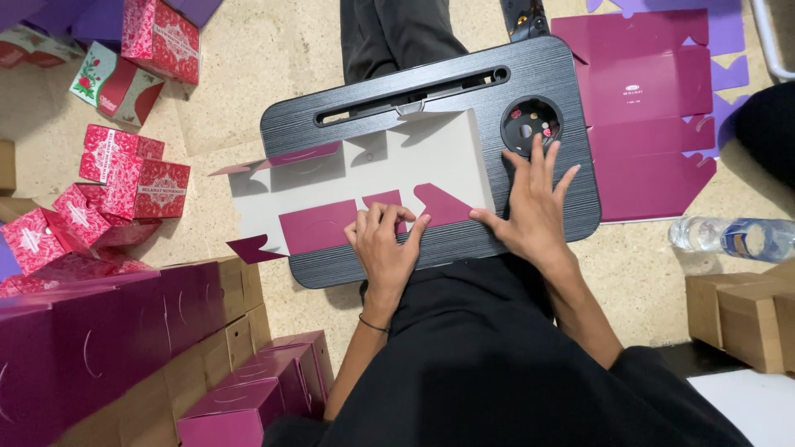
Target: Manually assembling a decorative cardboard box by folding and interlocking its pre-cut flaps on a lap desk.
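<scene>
A flat cardboard box blank [389, 170], grey inside and magenta outside, lies on a black lap tray [439, 70]. Its near flaps are folded over, showing magenta. My left hand [383, 244] presses its fingertips down on a folded magenta flap at the blank's near edge. Fingers spread, my right hand [534, 207] lies flat on the tray, with its thumb touching the blank's right corner. Neither hand grips anything.
A round cup recess [530, 124] in the tray holds small bits. Flat magenta blanks [650, 108] lie on the floor at right, near a plastic bottle [733, 237] and brown boxes [741, 314]. Folded red patterned boxes [124, 174] and magenta boxes [124, 331] crowd the left.
</scene>
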